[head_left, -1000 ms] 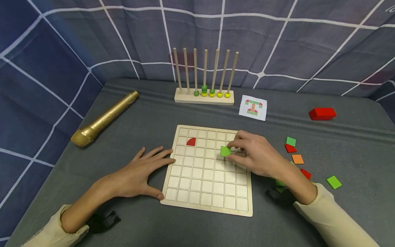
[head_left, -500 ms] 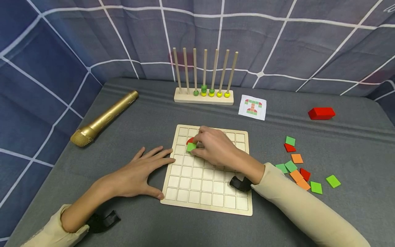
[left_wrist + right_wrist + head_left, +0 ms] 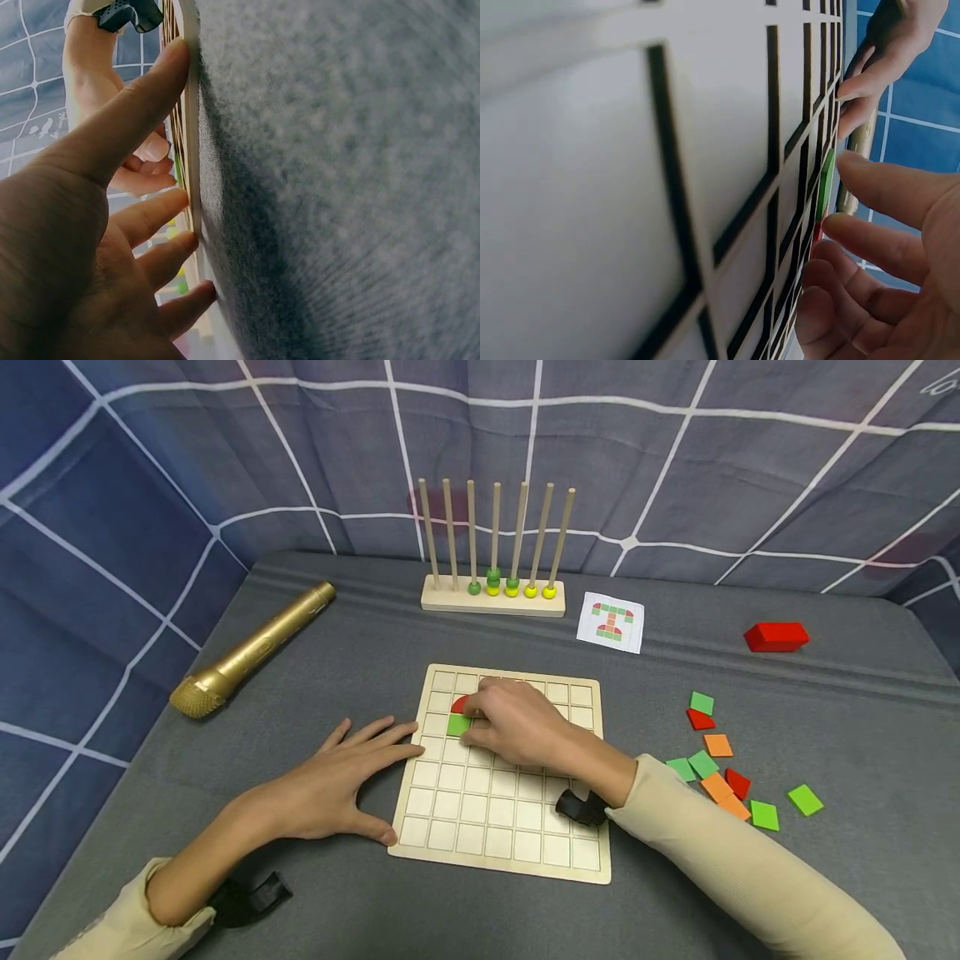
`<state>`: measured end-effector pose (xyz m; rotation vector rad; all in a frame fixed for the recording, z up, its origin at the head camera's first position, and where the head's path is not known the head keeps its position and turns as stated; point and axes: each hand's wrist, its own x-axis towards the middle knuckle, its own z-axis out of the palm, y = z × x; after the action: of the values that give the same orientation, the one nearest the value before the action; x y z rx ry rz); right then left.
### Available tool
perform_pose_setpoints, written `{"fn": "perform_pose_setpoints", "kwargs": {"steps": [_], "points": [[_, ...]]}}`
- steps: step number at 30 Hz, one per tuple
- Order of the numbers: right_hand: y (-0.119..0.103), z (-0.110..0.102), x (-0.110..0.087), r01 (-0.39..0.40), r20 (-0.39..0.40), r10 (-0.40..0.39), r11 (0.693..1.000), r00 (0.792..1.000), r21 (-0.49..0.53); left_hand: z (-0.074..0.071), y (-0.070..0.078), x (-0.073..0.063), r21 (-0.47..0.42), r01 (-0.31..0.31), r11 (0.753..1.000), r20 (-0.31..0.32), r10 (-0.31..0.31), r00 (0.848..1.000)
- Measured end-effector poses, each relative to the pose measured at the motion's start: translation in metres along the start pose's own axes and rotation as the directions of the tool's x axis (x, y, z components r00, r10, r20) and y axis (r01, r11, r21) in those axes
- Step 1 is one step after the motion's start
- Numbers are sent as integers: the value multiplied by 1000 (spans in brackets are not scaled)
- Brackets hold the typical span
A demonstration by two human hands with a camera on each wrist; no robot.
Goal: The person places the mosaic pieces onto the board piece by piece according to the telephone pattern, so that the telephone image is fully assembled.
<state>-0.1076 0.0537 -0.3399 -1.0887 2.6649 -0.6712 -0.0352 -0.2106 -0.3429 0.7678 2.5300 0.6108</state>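
A pale wooden grid board lies on the table in the head view. My left hand rests with spread fingers along its left edge, thumb at the near left corner. My right hand is over the board's upper left, thumb and forefinger at opposite edges of a green square tile. This tile lies in or on a cell just below a red quarter-round tile, partly hidden by my fingers. In the right wrist view the green tile shows between thumb and forefinger, the other fingers curled.
Loose green, red and orange tiles lie right of the board. Behind it stand a pegged bead rack and a printed pattern card. A gold microphone lies left; a red block sits far right.
My right hand has carried the green tile leftward across the board and lowered it below the red tile. My left hand stays at the board's edge.
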Motion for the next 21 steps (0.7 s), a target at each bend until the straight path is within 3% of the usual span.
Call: {"fn": "perform_pose_setpoints", "kwargs": {"steps": [5,10,15,21], "points": [[3,-4,-6,19,6,-19,1000,1000,21,0,0,0,-5,-1,1000,-2,1,1000],[8,-14,-21,-18,-18,19,997,1000,76,0,0,1,-10,-1,1000,5,1,1000],[28,-28,-51,-64,-102,76,991,992,119,-1,0,1,-10,-8,1000,2,8,1000],[59,-43,-100,-145,-190,182,971,965,191,0,0,1,-12,-31,999,-18,30,999]]}}
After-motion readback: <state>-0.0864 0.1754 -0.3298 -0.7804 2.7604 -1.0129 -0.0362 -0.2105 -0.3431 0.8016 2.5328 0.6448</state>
